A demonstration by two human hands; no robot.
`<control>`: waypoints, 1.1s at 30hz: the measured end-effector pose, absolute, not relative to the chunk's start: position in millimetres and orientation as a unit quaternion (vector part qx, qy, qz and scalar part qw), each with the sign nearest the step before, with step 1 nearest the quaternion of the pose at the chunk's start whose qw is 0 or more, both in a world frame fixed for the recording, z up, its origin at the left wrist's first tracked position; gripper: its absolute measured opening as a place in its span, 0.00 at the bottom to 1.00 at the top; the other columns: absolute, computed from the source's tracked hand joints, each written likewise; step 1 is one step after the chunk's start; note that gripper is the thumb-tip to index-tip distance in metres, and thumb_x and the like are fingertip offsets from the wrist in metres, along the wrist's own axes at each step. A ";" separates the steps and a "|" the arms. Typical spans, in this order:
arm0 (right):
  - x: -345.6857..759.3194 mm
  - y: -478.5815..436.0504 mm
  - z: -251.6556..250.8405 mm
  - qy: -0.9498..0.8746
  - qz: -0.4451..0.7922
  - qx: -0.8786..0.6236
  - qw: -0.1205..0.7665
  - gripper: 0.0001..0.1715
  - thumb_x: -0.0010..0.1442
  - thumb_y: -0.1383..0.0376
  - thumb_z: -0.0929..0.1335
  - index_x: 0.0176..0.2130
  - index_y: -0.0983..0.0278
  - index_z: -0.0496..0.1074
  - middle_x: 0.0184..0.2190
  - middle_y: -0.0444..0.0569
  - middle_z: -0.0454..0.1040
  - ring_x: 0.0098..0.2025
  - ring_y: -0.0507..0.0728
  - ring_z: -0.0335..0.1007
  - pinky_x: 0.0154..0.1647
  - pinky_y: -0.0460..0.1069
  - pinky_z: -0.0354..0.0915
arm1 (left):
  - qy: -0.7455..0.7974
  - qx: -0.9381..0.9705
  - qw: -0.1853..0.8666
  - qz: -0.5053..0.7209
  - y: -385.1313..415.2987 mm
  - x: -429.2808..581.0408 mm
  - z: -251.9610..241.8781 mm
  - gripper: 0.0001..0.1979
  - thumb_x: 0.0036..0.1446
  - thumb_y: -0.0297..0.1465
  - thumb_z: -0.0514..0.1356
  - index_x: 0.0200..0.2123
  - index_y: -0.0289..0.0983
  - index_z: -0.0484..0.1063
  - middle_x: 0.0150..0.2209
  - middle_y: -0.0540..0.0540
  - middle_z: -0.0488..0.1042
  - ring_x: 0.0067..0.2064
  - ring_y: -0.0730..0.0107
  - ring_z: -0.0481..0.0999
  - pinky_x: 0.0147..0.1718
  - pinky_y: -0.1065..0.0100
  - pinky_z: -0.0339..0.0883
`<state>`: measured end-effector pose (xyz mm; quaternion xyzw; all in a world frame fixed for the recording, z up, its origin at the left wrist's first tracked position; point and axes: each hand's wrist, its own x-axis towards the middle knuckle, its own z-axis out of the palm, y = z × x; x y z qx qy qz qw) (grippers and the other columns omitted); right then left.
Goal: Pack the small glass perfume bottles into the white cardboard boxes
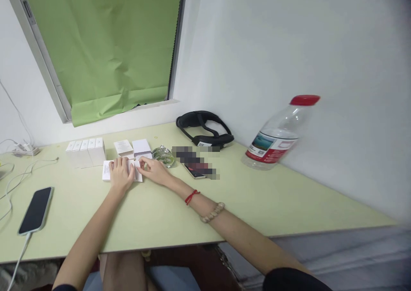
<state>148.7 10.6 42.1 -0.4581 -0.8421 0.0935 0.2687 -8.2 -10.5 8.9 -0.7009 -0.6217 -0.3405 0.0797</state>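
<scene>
**White box (105, 172) under the left hand (120, 174), right hand (154, 171) at its end**

The white box lies on the tabletop (180, 216), near the middle of its left half. The left hand rests over it, fingers slightly spread across the top; whether it grips the sides, I cannot tell. The right hand is curled, thumb and forefinger close together at the box's right-hand end flap (139, 176); the detail is too small to tell whether the flap is pinched.

Just behind the hands sit two more white cartons (123, 146), with a glass dish (164, 157) beside them. To the left, five white boxes (84, 152) stand in a row. Right of the dish, a blurred-out patch partly hides a flat device (198, 175). A black headset (210, 140) lies farther back, near the wall. Well apart are a red-capped bottle (272, 143) on the right and, on the left, a phone (36, 209) with a white cable (22, 256) plugged in.
</scene>
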 end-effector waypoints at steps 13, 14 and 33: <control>151.5 9.3 50.1 -0.786 0.062 -0.528 0.314 0.09 0.55 0.60 0.58 0.31 0.61 0.61 0.18 0.42 0.65 0.21 0.53 0.60 0.26 0.46 0.48 | -0.622 -0.691 0.079 -0.361 -9.3 -11.0 9.2 0.14 0.62 0.33 0.49 0.48 0.36 0.65 0.45 0.42 0.71 0.49 0.60 0.67 0.53 0.57 0.54; 152.7 9.6 50.8 -0.784 0.062 -0.529 0.318 0.08 0.55 0.60 0.58 0.30 0.62 0.60 0.18 0.42 0.65 0.21 0.53 0.60 0.26 0.46 0.48 | -0.623 -0.690 0.079 -0.361 -9.3 -11.2 9.4 0.14 0.62 0.33 0.49 0.48 0.36 0.65 0.45 0.42 0.71 0.49 0.60 0.67 0.53 0.57 0.54; 175.3 17.4 58.9 -0.786 -0.054 -0.452 0.419 0.07 0.47 0.61 0.59 0.24 0.62 0.56 0.14 0.42 0.57 0.17 0.51 0.52 0.21 0.46 0.47 | -0.684 -0.647 0.059 -0.330 -0.8 -23.4 6.7 0.14 0.62 0.35 0.48 0.44 0.35 0.69 0.43 0.41 0.71 0.49 0.57 0.67 0.53 0.56 0.53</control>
